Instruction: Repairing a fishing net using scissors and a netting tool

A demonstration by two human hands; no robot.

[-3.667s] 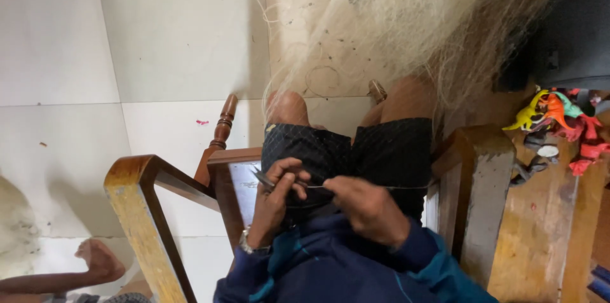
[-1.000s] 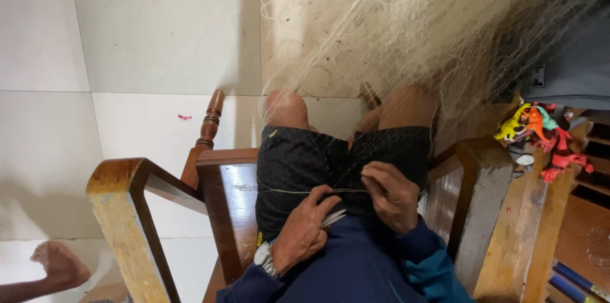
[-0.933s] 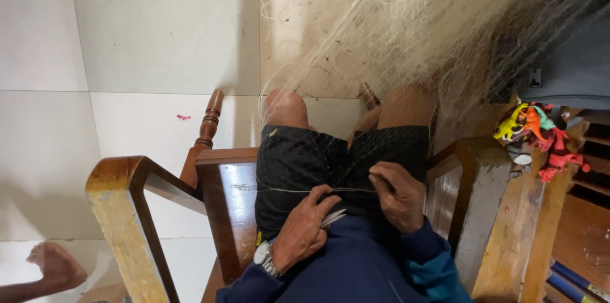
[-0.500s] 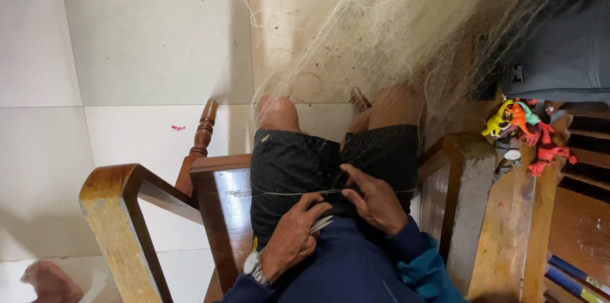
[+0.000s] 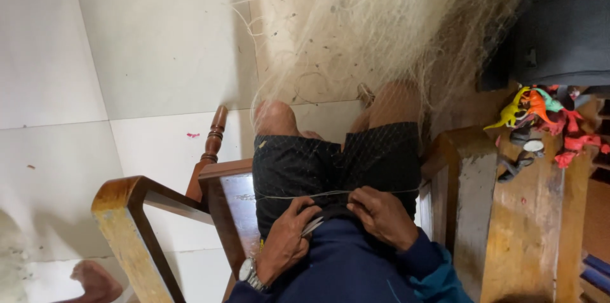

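Pale floor tiles (image 5: 146,42) — wooden chair frame (image 5: 136,214), side table (image 5: 534,214) with bright plastic toy figures (image 5: 540,112) — soft daylight.

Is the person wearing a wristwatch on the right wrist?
No, the wristwatch sits on the wrist of the left hand, while the right hand shows only a blue sleeve cuff.

Seated on a wooden chair (image 5: 149,214), the person's left hand (image 5: 289,239) holds a small metal tool (image 5: 312,227) at the lap, and the right hand (image 5: 381,214) pinches a taut cord (image 5: 305,195) of the pale fishing net (image 5: 394,29) that drapes the knees; plastic toys (image 5: 540,118) lie beside.
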